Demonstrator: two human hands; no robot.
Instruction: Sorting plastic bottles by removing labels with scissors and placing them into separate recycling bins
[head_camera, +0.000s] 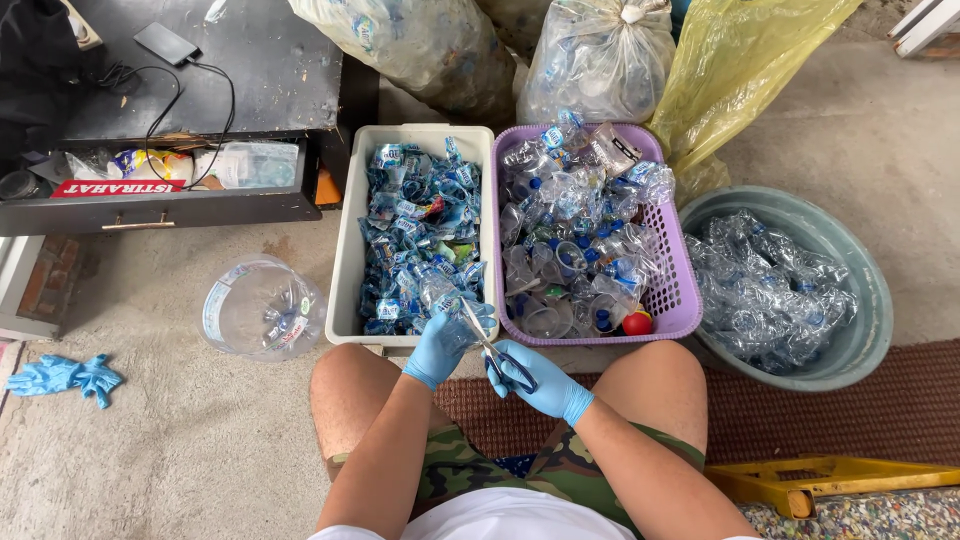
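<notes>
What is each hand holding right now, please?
Left hand: closed on a clear plastic bottle.
Right hand: closed on scissors.

At upper centre you see a white bin (349, 250) heaped with torn blue-and-white bottle labels (420, 235). Upper left, a red sign strip (118, 187) lies in the open drawer (160, 205), a dark phone screen (166, 43) above it.

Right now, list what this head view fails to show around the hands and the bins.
- Left hand: what it grips is too small and crumpled to identify; the glove covers it.
- Scissors: handles hidden inside the right hand.
- White bin and purple basket: bottoms buried under plastic.
- Bags behind: tops cut off by the upper edge.
- Yellow object: partly cut off below.
</notes>
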